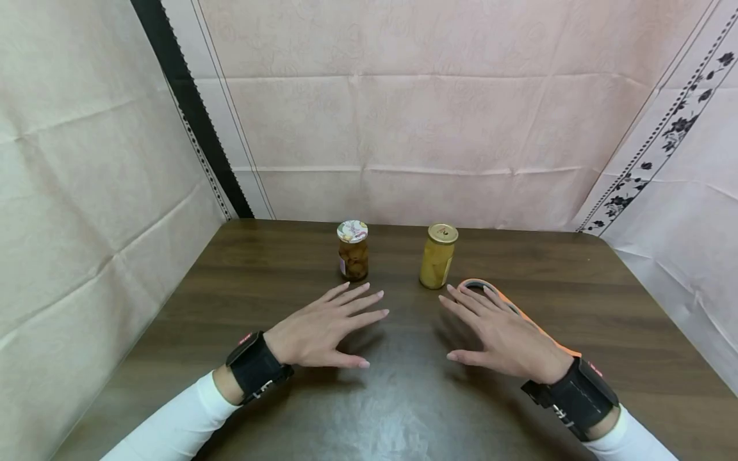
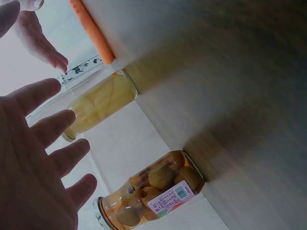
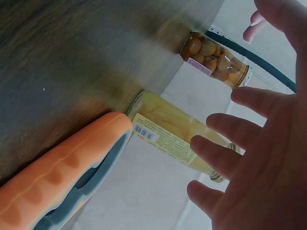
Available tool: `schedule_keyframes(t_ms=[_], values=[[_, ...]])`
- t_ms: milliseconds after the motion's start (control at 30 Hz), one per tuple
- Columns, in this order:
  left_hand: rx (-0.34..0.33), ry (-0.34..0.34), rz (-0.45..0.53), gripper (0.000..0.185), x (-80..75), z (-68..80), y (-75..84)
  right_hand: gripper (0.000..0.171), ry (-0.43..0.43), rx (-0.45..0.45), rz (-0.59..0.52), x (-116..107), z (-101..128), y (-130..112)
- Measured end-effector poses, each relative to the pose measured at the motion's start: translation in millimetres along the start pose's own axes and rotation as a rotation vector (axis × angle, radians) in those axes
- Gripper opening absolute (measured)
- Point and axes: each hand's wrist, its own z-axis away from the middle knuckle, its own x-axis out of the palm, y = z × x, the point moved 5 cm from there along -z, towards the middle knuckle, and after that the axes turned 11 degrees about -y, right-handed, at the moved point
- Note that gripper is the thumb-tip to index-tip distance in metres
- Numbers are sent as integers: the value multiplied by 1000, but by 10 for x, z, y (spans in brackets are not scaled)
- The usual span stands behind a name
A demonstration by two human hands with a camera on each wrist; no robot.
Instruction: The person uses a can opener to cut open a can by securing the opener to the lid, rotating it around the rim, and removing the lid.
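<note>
Fingers spread and nearly straight, my left hand (image 1: 325,330) hovers palm down over the table, holding nothing. Just beyond its fingertips stands a glass jar of brown round pieces (image 1: 353,253) with a patterned white lid. My right hand (image 1: 507,336) is likewise spread and holds nothing. Ahead of it is an upright jar of pale yellow pieces (image 1: 438,259) with a gold lid. Partly hidden under the right hand lies an orange and grey tool (image 1: 536,323); the right wrist view shows its ridged orange handle (image 3: 67,167) and grey inner part, but its full kind is unclear.
The dark wooden table (image 1: 277,256) has its far edge close behind both jars. Pale cloth (image 1: 403,128) hangs behind it and along both sides. A black band (image 1: 193,96) runs down the cloth at left. Each wrist wears a black strap (image 1: 259,365).
</note>
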Motion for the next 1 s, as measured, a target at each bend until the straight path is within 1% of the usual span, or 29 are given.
schedule_keyframes(t_ms=[133,367,600,733,833,1000], values=[[3,3,10,83,2,6,-6,89,17,-11,-5,22,7,38],[0,1,22,83,4,7,-22,88,18,-24,-53,49,-2,137],[-8,-6,23,82,18,8,-51,87,-34,11,-91,49,5,174],[-22,-6,26,82,17,11,-79,86,-45,20,-96,46,2,190],[-36,-3,31,81,25,11,-102,84,-52,25,-100,40,8,202],[-71,-1,50,80,56,12,-156,81,-97,55,-138,40,21,239]])
